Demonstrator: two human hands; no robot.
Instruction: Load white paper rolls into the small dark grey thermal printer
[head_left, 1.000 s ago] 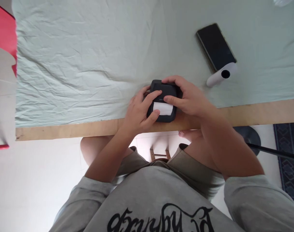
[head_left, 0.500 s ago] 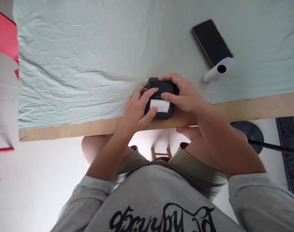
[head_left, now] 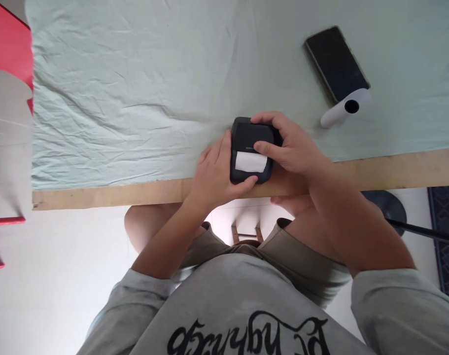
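Note:
A small black portable printer (head_left: 256, 135) lies on the table's near edge, with white paper (head_left: 251, 161) showing across its front part. My left hand (head_left: 216, 170) is closed around its left side, fingers along that side and thumb at the near edge. On the other side, my right hand (head_left: 289, 145) grips the printer too, its thumb on the top face and its fingers at the far right corner. Part of the right side is hidden by this hand.
A black phone (head_left: 337, 64) lies at the back right. By its near end lies a white paper roll (head_left: 335, 114) with a dark core. Pale green cloth (head_left: 135, 74) covers the table, whose bare wooden edge (head_left: 98, 196) faces me. At far left is something red (head_left: 8, 44).
My left fingers have come off the printer's top to its left side, and the left thumb has slid from the paper to the near edge. The view has shifted slightly.

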